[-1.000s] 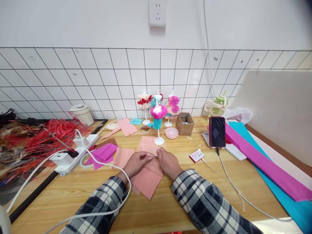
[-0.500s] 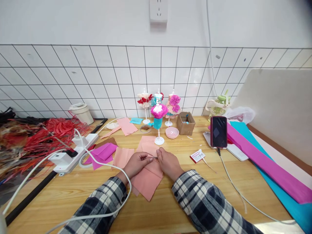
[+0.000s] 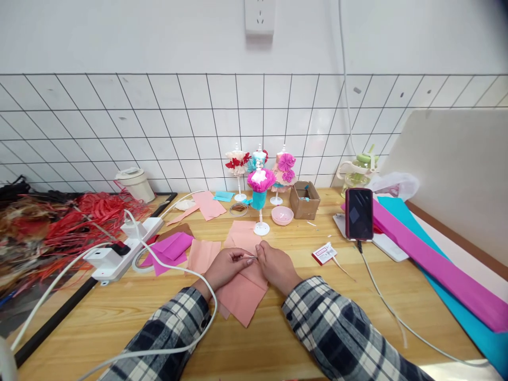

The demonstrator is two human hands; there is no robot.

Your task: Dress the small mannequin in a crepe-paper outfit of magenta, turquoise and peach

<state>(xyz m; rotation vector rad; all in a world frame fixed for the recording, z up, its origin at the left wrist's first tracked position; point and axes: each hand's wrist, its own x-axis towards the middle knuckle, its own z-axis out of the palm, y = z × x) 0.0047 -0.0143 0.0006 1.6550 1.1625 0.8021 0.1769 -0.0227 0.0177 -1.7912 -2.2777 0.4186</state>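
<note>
- Your left hand [image 3: 225, 265] is closed in a pinch, thumb against fingertips, over the middle of the tabletop [image 3: 301, 338]; you cannot tell what lies between them.
- Your right hand [image 3: 278, 267] is curled around a thin metallic tool [image 3: 253, 257]; most of it is hidden in your grip, and its visible end points at your left fingertips.
- Salmon-pink paper sheets [image 3: 243, 301] lie overlapping beneath both your hands, reaching toward the tabletop's near edge.
- Just beyond your hands, a miniature dress form [image 3: 259, 200] with a magenta ruff and turquoise skirt stands upright on a white base.
- Behind it, near the far edge, you have three more decorated dress forms [image 3: 238, 164], with a pink bowl [image 3: 282, 217] and an open cardboard box [image 3: 305, 203] to their right.
- To your left, magenta paper pieces [image 3: 172, 253] lie beside a white power strip [image 3: 153, 230], toward the left edge.
- To your right, a small red-and-white packet [image 3: 324, 254] lies flat, and a smartphone [image 3: 359, 214] stands with a cable plugged in.
- Along the right edge, long magenta paper [image 3: 432, 272] overlaps turquoise paper [image 3: 413, 225].
</note>
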